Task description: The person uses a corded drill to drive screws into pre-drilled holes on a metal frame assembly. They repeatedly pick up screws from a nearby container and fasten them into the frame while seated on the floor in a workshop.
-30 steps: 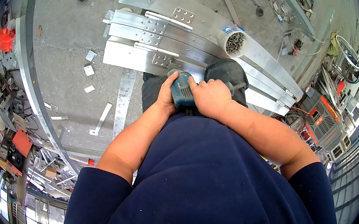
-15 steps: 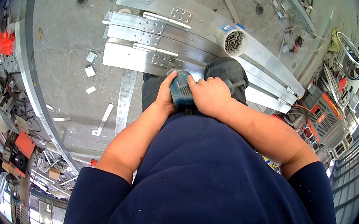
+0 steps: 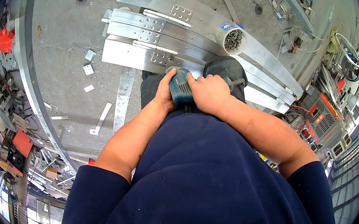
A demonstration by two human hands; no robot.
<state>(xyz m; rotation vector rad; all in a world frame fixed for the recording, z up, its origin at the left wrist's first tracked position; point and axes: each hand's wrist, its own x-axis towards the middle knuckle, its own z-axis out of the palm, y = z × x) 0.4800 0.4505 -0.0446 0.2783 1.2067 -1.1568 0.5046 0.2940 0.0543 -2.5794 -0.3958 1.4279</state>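
Both my hands are wrapped round a dark blue power drill (image 3: 180,88), held just in front of my belly between my knees. My left hand (image 3: 165,88) grips its left side near the front. My right hand (image 3: 210,90) clasps the rear right side, its thumb along the top. The drill's nose points away from me at the nearest hinge (image 3: 161,58), a plate with several holes on a silver metal panel (image 3: 127,57). Whether the tip touches the plate is hidden. Beyond lie more long panels, joined by another hinge (image 3: 154,23).
A white tub (image 3: 234,41) full of small metal fasteners stands on the panels at right. Metal offcuts (image 3: 88,69) lie on the floor at left, by a long rail (image 3: 30,77). An orange-and-grey machine (image 3: 324,118) and a coiled cable stand at far right.
Almost nothing differs. The view has shifted slightly; both hands keep the same hold on the drill, which stays at the nearest hinge.
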